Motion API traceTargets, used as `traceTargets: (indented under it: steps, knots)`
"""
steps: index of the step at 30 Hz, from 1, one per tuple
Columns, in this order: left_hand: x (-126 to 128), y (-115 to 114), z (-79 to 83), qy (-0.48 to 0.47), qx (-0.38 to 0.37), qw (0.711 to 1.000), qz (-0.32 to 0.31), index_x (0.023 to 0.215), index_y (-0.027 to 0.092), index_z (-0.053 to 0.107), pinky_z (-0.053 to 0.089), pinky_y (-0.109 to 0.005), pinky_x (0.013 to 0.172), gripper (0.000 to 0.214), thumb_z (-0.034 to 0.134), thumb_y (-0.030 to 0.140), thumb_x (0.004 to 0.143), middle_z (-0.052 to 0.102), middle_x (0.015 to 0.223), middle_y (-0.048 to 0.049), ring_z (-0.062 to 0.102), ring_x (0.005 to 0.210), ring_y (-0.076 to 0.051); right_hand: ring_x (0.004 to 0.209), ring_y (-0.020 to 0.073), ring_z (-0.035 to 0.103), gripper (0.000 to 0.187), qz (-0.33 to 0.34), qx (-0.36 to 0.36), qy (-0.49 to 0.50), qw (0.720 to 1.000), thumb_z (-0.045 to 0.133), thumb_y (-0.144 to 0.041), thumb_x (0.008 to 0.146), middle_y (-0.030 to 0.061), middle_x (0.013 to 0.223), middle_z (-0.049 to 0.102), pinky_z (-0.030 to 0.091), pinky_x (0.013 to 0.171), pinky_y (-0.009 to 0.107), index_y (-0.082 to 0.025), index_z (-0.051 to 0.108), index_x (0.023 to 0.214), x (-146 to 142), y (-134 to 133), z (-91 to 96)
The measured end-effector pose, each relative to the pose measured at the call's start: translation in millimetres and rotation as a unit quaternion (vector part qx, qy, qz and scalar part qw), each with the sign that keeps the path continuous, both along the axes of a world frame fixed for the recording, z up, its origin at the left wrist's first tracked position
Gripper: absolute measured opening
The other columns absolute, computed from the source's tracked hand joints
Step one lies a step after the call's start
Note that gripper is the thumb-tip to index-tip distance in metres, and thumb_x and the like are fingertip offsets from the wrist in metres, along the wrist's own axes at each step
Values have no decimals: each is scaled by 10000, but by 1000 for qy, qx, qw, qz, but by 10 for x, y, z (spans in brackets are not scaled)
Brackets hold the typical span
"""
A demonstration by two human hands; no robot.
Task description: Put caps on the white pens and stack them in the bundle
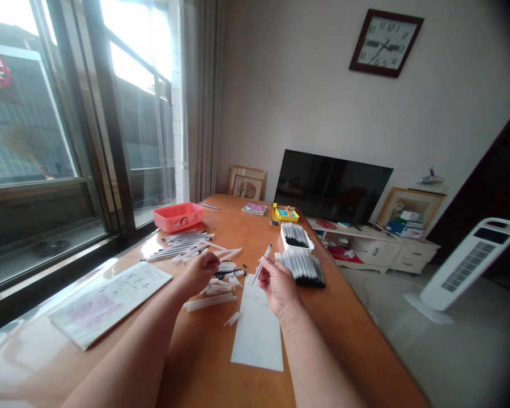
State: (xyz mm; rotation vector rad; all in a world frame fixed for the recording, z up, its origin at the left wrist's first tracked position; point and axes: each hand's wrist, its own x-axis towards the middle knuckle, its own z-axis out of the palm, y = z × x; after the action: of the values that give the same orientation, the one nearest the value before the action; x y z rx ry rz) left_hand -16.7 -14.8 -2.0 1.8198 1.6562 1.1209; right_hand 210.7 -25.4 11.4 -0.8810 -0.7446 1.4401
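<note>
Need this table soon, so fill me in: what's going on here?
A person is handling pens with two bare hands. The right hand holds a slim pen, tilted, near the far end of a white sheet. The left hand is by loose pale tubes, fingers curled; whether it holds anything is hidden. To the right, black-ended pens lie in a row in front of a white box holding more.

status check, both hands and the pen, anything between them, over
Right hand pinching tilted pen. Left hand curled, grip unclear. Loose pen parts scattered between hands; white sheet by the right.
</note>
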Motion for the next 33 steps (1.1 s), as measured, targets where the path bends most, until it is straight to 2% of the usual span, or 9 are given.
traceTargets:
  steps: [5,9,11,13,17,22,26,30,33]
  knots:
    - [225,-194,147,72,48,992,-88,797,191,640,381,-265,637,183,533,322,868,636,755,-14,546,713,-164,522,68,483,324,-50,-16,13,999,858,-373,637,-34,653,602,326,430,168,-179,641,780,23,44,-11]
    - [410,-469,316,117,-98,957,-247,845,210,653,355,-251,561,259,615,466,841,633,730,11,534,653,-154,533,75,488,302,-65,-14,17,998,842,-371,654,-28,663,611,325,428,172,-184,632,763,47,70,-20]
    - [472,-549,344,175,-162,935,-263,834,223,663,340,-250,533,301,744,487,714,650,732,19,544,636,-157,541,79,490,293,-62,-9,12,998,834,-374,669,-23,662,613,325,430,174,-183,631,759,50,72,-23]
    - [519,-575,323,226,-175,922,-262,811,230,669,337,-251,535,287,785,439,651,669,743,20,562,642,-162,544,80,488,286,-58,-7,9,998,831,-373,678,-22,664,613,325,433,174,-182,634,760,49,67,-23]
    - [559,-540,205,236,-154,920,-272,768,238,686,345,-255,551,128,723,314,671,681,729,16,575,640,-167,545,82,491,290,-58,-9,9,998,836,-375,674,-25,667,616,326,435,177,-183,643,771,45,61,-27]
    - [512,-455,106,112,-94,953,-264,721,226,672,345,-259,549,34,685,240,694,642,683,1,534,617,-163,529,83,493,306,-59,-2,14,998,844,-386,669,-32,638,607,326,428,180,-190,624,751,46,70,-33]
    - [467,-347,127,-73,-72,974,-200,913,199,698,368,-254,578,174,676,294,769,631,725,-2,520,638,-151,500,84,502,320,-58,7,13,998,847,-393,673,-39,600,601,348,426,183,-196,602,737,42,62,-15]
    - [429,-274,192,-254,-86,953,-143,880,166,675,407,-247,615,226,745,355,779,657,743,-16,551,645,-129,534,87,570,344,-57,10,22,998,865,-388,664,-41,631,626,403,448,167,-198,604,784,25,27,14]
    - [407,-249,196,-385,-119,908,-118,825,159,627,449,-236,622,258,774,369,793,708,793,-50,598,648,-118,618,115,650,324,-53,22,27,998,851,-357,685,-13,700,679,492,519,185,-196,610,829,0,-11,32]
